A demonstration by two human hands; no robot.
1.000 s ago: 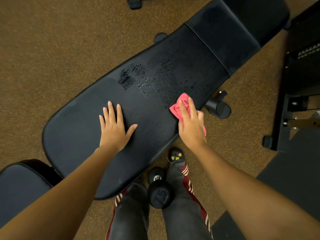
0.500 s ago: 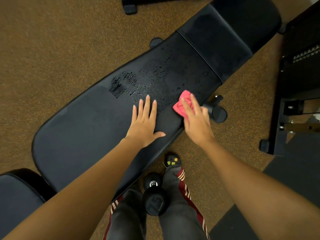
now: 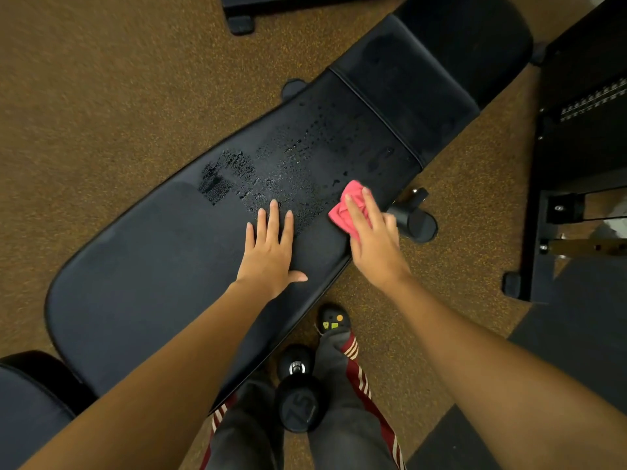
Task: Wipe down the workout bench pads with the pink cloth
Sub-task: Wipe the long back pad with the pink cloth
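At the far left of my feed, the corner of a second black pad [image 3: 30, 412] sits at the bottom edge. Beside it, the long back pad [image 3: 152, 283] of the workout bench runs diagonally up to the right across brown speckled flooring [image 3: 101, 96]. Midway along it I see a patch of wet droplets [image 3: 271, 171] beading on the vinyl.

My left hand [image 3: 271, 256] lies flat on the pad just below that patch, fingers straight and slightly spread, thumb out to the side, holding nothing. Below it, between my legs, a black dumbbell [image 3: 300, 401] marked 75 rests on the floor, with a shoe [image 3: 334, 322] just above its right side.

The pink cloth [image 3: 349, 208] is bunched on the pad's near edge, at the right end of the wet area. My right hand [image 3: 376, 242] presses down on it with extended fingers laid across the top; much of the cloth shows beyond the fingertips.

Just right of that hand, a black cylinder [image 3: 415, 225] sticks out from under the bench, possibly an adjustment knob, though blur keeps me from being sure. The shorter seat pad [image 3: 424, 79] continues up and right, and a dark machine frame [image 3: 576, 164] fills the right edge.
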